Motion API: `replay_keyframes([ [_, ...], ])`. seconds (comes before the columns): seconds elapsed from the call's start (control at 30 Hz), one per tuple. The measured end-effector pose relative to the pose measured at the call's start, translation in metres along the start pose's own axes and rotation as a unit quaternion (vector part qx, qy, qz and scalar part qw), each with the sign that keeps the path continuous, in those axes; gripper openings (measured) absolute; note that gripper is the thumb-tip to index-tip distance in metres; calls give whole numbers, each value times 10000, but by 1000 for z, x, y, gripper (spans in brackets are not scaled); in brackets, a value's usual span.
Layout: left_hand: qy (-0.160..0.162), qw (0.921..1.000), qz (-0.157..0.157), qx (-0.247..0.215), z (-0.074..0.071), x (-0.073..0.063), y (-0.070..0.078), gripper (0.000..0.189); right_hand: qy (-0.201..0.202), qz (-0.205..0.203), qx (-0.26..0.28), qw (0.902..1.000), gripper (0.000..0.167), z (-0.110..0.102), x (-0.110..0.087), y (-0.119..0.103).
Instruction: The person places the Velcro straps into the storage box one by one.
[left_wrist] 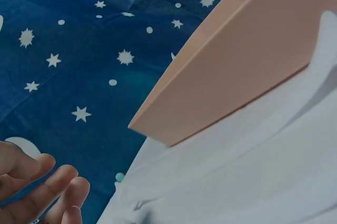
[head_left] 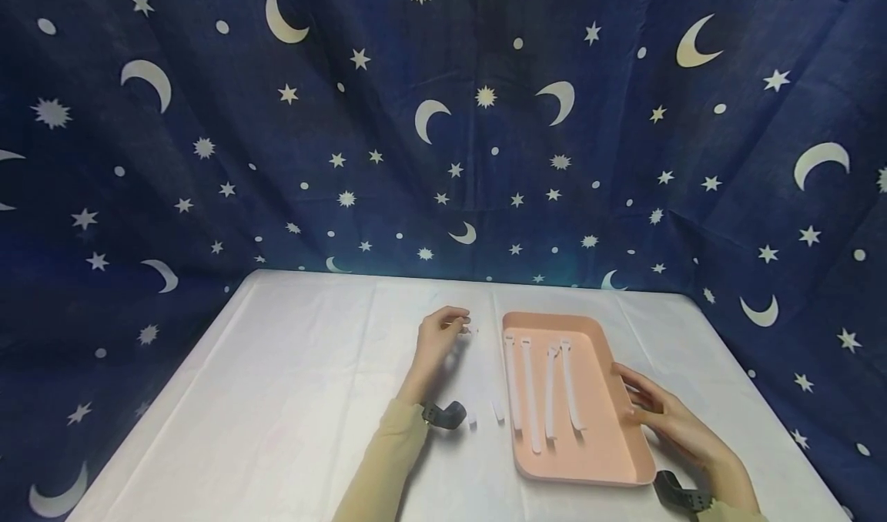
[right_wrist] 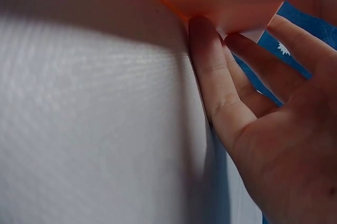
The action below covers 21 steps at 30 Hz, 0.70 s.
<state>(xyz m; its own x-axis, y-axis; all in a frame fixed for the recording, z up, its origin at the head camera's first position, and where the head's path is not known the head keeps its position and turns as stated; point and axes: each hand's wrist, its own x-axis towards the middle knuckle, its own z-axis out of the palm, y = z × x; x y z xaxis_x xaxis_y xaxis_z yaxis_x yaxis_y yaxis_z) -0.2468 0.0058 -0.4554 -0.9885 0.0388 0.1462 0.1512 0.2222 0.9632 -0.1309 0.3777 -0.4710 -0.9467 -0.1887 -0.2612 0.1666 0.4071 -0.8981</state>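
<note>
By the spread fingers of the right hand (head_left: 671, 418), its sleeve cut off, the outer wall of one pink tray (head_left: 603, 449) is touched. Inside, four white straps (head_left: 530, 395) are laid lengthwise. Left of the tray, two pale straps (head_left: 498, 412) are nearly lost against white cloth (head_left: 277, 399). The left hand (head_left: 436, 339) is held beyond, fingers loosely bent, nothing visibly pinched.

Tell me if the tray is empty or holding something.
Not empty: the tray holds four white straps, lying side by side on its floor in the head view.
</note>
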Motion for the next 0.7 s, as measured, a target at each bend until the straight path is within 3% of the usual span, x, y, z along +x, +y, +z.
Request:
replay_keyframes([
  [0.37, 333, 9993, -29, 167, -15, 4, -13, 20, -10, 16, -66, 10000, 82, 1, 0, 1],
  [0.7, 417, 9989, -64, 227, -15, 14, -26, 19, -91, -217, -21, 9997, 80, -2, -2, 3],
])
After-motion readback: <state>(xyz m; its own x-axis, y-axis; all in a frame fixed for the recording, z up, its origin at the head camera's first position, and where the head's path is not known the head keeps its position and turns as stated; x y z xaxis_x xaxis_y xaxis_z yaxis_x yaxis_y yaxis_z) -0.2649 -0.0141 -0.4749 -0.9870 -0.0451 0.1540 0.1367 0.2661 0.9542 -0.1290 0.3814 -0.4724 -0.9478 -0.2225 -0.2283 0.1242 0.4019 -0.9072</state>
